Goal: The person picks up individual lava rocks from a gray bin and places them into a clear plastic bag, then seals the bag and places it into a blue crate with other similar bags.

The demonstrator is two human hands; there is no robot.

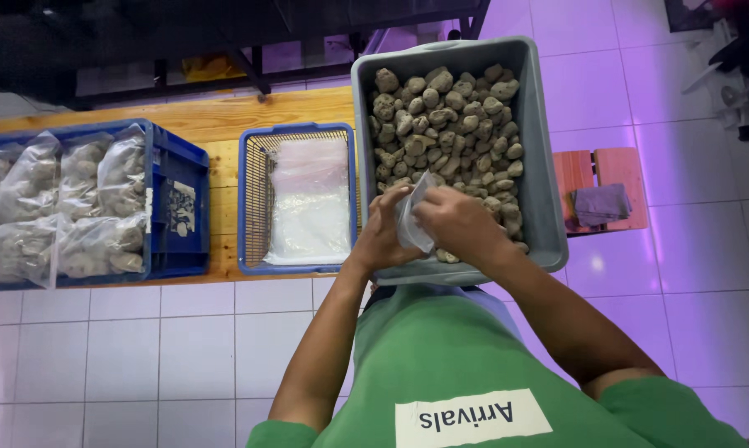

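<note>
Both hands are pinching a small clear bag (413, 217) over the grey tub (542, 166) of stones (445, 124): left hand (384, 232) and right hand (457, 222) are gripping its edges.

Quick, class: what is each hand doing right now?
Left hand: closed on the clear plastic bag.
Right hand: closed on the same bag, over the grey tub.

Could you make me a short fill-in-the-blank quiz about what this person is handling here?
1. Both hands, left hand and right hand, hold a small clear plastic ____.
2. The grey tub on the person's lap is full of brownish ____.
3. The blue basket holding flat clear bags sits on a ____ bench.
4. The filled bags lie in a crate coloured ____.

Missing words: bag; lumps; wooden; blue
</note>
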